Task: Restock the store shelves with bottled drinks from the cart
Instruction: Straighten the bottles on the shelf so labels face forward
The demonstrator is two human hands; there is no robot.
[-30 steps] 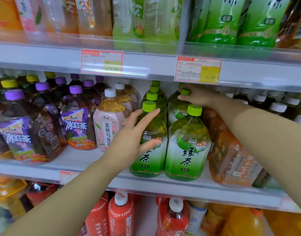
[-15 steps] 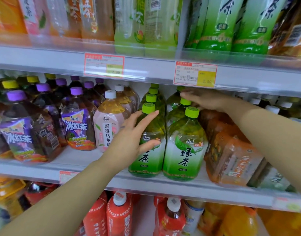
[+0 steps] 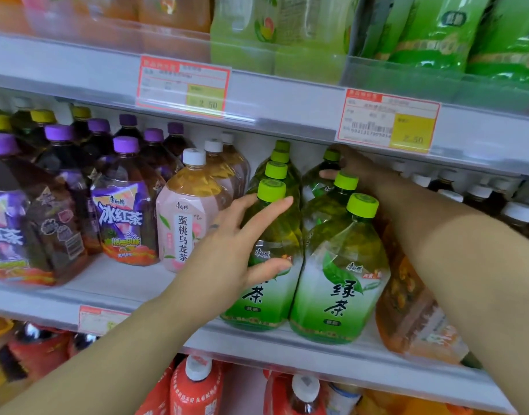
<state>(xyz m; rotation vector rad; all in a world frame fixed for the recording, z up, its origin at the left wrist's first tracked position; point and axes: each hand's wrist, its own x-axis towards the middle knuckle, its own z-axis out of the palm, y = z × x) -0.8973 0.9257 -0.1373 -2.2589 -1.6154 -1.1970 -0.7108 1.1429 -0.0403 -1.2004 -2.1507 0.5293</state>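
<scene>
Two rows of green tea bottles with lime caps stand on the middle shelf [image 3: 287, 345]. My left hand [image 3: 236, 253] rests on the left side of the front-left green tea bottle [image 3: 266, 301], fingers straight and spread, thumb on its label. My right hand [image 3: 359, 169] reaches deep under the upper shelf and curls over the neck of the rear green tea bottle [image 3: 317, 182] in the right row. The front-right green tea bottle [image 3: 338, 283] stands untouched by my right forearm.
Pink peach-tea bottles [image 3: 182, 223] and purple-capped dark tea bottles [image 3: 122, 211] stand to the left. Orange bottles [image 3: 407, 310] and white-capped dark bottles [image 3: 514, 211] crowd the right. The upper shelf edge [image 3: 272, 103] with price tags [image 3: 387, 122] hangs low overhead. Red bottles [image 3: 194, 387] sit below.
My right hand has shifted back along the right row, from one cap to the rearmost bottle's neck. My left hand stays on the front-left bottle.
</scene>
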